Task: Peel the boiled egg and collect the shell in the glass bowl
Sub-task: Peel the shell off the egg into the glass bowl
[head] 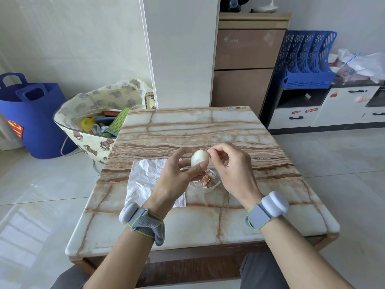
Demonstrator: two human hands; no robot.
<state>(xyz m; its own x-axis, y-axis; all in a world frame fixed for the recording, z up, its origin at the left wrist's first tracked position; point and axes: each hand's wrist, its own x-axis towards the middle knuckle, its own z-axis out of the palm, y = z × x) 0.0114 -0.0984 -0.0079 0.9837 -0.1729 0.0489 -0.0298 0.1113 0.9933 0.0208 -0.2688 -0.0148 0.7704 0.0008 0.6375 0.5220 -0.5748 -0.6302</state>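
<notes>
Nearly peeled, we judge: our left hand grips the egg, right hand pinches a shell flake over the glass bowl; next, drop it in.

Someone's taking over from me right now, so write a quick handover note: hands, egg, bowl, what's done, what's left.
Left hand grips the egg above the glass bowl.
Right hand pinches a shell bit at the egg's top.
Done: most of the egg shows bare white; shell pieces lie in the bowl.
Left: pull that bit off, drop it in the bowl, check the hidden side for more shell.
</notes>
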